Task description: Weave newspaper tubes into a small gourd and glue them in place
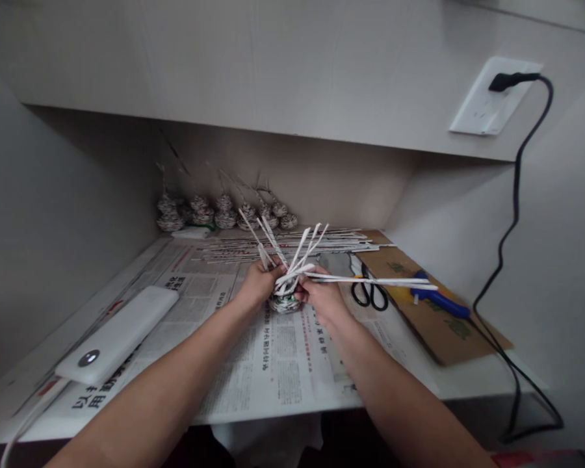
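Between my two hands is a small round piece woven from rolled paper strips (pixel 285 303), resting on or just above the newspaper. Several white paper strips (pixel 299 250) stick up and fan out from its top, and a pair of long ones reaches off to the right. My left hand (pixel 262 281) grips the left side of the weaving and strips, fingers bent round them. On the right, my right hand (pixel 322 294) pinches strips close to the woven rim. Some fingertips are hidden behind the strips.
Newspaper (pixel 244 364) covers the table. Woven gourd shapes (pixel 225 211) line the back, before loose paper strips (pixel 292 244). Black-handled scissors (pixel 369 294) lie right, near a blue glue gun (pixel 441 302) on cardboard (pixel 433 338); its cord hangs rightward. A white device (pixel 121 335) lies left.
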The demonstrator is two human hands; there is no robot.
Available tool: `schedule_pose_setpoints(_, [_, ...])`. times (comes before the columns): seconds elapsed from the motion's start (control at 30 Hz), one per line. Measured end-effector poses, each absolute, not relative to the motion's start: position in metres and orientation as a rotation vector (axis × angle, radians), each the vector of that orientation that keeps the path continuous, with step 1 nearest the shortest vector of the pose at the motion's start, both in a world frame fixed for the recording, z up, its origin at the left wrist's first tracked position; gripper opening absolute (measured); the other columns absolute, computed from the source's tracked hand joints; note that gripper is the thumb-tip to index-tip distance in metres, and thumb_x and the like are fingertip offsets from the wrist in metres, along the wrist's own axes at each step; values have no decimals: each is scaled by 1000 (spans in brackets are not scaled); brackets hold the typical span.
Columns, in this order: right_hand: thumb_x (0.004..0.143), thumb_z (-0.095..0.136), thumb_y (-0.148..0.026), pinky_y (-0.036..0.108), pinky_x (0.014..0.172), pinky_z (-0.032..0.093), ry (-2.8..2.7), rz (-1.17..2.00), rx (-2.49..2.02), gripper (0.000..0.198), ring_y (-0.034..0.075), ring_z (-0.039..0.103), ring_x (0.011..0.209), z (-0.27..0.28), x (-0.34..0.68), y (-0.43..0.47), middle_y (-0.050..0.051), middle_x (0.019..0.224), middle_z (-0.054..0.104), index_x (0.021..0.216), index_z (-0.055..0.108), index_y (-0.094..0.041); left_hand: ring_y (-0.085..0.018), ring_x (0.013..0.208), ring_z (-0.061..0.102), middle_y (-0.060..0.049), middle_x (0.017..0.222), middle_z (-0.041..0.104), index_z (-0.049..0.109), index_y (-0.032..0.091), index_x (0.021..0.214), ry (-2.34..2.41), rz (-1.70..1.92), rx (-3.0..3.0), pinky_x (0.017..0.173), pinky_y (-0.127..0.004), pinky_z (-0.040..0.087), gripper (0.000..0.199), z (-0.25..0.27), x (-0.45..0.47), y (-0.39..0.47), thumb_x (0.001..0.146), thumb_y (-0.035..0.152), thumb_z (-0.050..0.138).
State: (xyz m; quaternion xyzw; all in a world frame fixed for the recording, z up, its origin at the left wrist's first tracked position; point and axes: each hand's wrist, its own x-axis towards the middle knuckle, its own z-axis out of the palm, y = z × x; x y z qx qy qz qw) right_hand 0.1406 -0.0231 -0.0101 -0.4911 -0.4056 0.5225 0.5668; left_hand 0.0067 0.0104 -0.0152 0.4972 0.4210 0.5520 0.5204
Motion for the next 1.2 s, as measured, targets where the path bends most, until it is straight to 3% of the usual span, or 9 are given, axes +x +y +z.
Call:
schedule_pose_setpoints(0.3, [57,78,-40,24,49,50,-943,1307,-1086,35,11,54,54,-10,144,-26,-6,58,57,69,52,-20,-16,54,58,-7,63,68,69,12,69,941,1097,1227,54,-27,44,34,-3,-3,7,50,36,83])
schedule_pose_setpoints(0.57, [58,79,-38,24,48,51,-961,1291,-1090,33,11,55,54,-7,142,-28,-6,58,56,69,53,-21,-13,50,53,-3,56,64,66,14,59,1011,1157,1323,52,-26,42,23,-2,-9,9,52,31,79])
schedule_pose_setpoints(0.87, [63,74,-44,17,30,25,-1005,1341,-1241,33,6,41,38,-9,147,-19,-5,52,53,62,55,-17,-12,50,49,1,54,59,62,16,62,1181,1242,1526,50,-22,36,19,-10,-8,14,63,33,71])
schedule_pose_setpoints(1.07, [60,74,-35,19,36,32,-1191,1081,-1300,22,9,44,39,-4,153,-19,-5,45,53,64,62,-17,-15,56,55,-2,59,64,66,16,65,1296,1295,1566,54,-24,40,16,-6,-4,10,64,31,70])
schedule_pose_setpoints(1.2, [62,71,-31,22,50,43,-1327,916,-1216,16,13,56,53,-2,156,-22,0,59,65,71,69,-16,-15,56,56,-3,60,65,67,15,64,1345,1268,1613,53,-24,39,13,-6,-5,11,64,29,69])
